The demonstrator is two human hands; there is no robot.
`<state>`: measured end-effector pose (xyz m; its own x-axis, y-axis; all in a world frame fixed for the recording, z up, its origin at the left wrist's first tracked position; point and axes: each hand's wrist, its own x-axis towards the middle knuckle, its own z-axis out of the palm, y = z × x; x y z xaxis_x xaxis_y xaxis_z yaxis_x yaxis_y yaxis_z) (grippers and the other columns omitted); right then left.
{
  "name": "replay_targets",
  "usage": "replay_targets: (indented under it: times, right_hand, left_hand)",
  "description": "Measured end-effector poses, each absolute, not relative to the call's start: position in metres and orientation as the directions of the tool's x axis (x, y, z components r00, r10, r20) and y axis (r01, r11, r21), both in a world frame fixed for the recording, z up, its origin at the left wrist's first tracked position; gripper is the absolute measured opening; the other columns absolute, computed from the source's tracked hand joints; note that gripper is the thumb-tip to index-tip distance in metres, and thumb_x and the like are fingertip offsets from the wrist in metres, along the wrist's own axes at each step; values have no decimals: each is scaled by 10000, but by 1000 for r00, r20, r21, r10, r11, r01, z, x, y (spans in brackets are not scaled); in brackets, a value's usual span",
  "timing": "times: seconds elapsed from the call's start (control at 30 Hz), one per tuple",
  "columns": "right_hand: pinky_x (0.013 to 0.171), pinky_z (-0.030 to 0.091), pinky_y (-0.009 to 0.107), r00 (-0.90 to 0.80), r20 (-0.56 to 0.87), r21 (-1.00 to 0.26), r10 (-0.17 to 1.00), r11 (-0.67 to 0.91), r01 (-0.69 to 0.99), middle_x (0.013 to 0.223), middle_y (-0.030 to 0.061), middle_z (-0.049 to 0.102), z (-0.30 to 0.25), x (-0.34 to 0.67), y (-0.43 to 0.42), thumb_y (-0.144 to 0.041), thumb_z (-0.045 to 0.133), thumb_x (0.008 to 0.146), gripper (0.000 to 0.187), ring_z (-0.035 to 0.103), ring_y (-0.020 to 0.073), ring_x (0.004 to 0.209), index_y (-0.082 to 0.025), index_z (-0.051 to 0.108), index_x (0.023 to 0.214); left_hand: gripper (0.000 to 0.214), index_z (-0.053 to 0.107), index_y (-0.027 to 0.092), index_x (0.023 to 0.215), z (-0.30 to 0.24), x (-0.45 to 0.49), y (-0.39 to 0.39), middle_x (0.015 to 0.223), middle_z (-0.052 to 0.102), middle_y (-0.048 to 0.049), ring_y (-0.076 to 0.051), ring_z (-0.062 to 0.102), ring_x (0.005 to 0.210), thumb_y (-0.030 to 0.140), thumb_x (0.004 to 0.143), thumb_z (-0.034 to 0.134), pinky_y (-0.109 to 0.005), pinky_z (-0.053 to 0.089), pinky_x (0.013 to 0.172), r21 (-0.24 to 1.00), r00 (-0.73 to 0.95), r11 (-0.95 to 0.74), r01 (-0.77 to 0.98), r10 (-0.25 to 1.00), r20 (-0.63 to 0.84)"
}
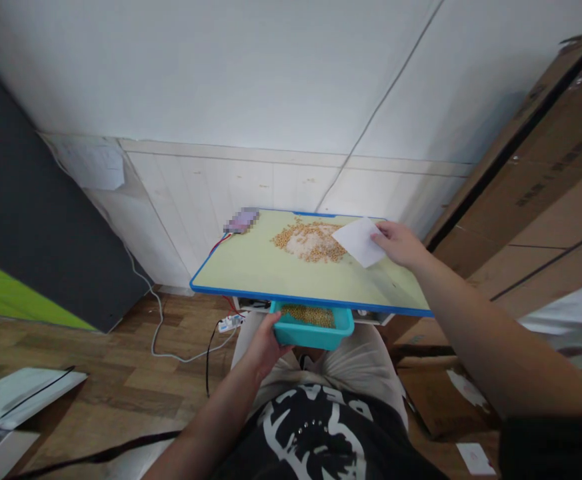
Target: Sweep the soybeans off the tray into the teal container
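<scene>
My left hand (265,345) grips the left end of a teal tray (315,335) that holds yellow grains. I keep it just under the near edge of the small table (251,270), above my lap. My right hand (399,244) pinches a white card (360,241) near the table's far right. The card's lower edge touches the tabletop beside a pile of yellow and white grains (311,241).
A blurred purple device (242,221) with red wires lies at the table's far left corner. Large cardboard boxes (541,180) lean on the right. A white power strip (229,324) and cables run over the wood floor to the left. White wall panels stand behind.
</scene>
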<state>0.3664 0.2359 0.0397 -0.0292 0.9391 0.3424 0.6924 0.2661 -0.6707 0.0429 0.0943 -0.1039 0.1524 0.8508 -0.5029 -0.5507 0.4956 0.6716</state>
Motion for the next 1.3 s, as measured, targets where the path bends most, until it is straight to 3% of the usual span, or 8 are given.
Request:
replay_targets:
  times: [0.07,0.2,0.47,0.63,0.77,0.93,1.13,1.3]
  right_hand:
    - [743,495,348,-124,353,-493,927,297,818,874,58,775,55,353,246,-255,618,819,180,650,232,782,-204,757,921]
    - [839,486,354,-299,317,-235,900,380,895,1056,112,790,70,315,256,-201,581,883,239,683,275,956,-195,780,1015]
    - [786,460,354,-455,178,43,872,455,889,1077,146,789,67,263,264,-187,491,953,302,697,291,977,-186,774,1058]
    - [778,455,372,-454,163,74,876,448,891,1101,165,791,62,252,269,-191,475,962,332,701,312,992,-175,786,1080]
    - [791,451,354,-429,145,66,892,424,903,1111,163,793,60,248,271,-198,490,968,341,706,298,1005,-170,794,1119]
    - [802,447,333,-446,67,142,892,434,889,1180,159,780,61,243,270,-214,454,994,377,701,286,1052,-165,765,1202]
    - [762,429,322,-452,42,165,891,440,883,1192,152,778,61,241,271,-208,441,993,393,701,282,1062,-168,754,1226]
    - [763,429,317,-449,47,157,892,437,885,1194,150,778,58,240,271,-206,450,985,395,698,272,1039,-170,759,1228]
  left_hand:
    - [499,569,290,1342,-103,42,94,1058,773,-55,-261,727,937,429,870,656,-355,561,737,674,152,499,-545,849,-506]
    - [456,580,281,1311,-100,39,93,1074,773,-57,-256,729,947,417,880,638,-363,570,741,675,145,502,-540,846,-513]
    - [340,644,245,1215,-93,27,89,1071,790,-69,-280,732,1033,429,943,559,-364,581,751,656,180,554,-513,816,-549]
    - [378,633,230,1246,-95,28,89,1088,787,-73,-255,739,946,413,917,601,-352,579,724,647,180,543,-534,822,-541]
    - [402,626,238,1258,-96,29,91,1117,780,-78,-264,729,986,422,901,612,-366,584,739,651,177,546,-527,820,-544]
    - [452,618,235,1264,-95,29,92,1145,771,-82,-266,724,1015,432,859,657,-355,582,726,651,183,543,-530,823,-538]
    - [395,651,254,1205,-92,30,91,1120,777,-59,-268,728,1006,433,853,655,-352,583,715,661,170,535,-526,828,-534]
    - [357,646,234,1194,-88,32,91,1057,776,-64,-238,726,881,394,876,620,-339,580,669,651,153,541,-532,818,-555]
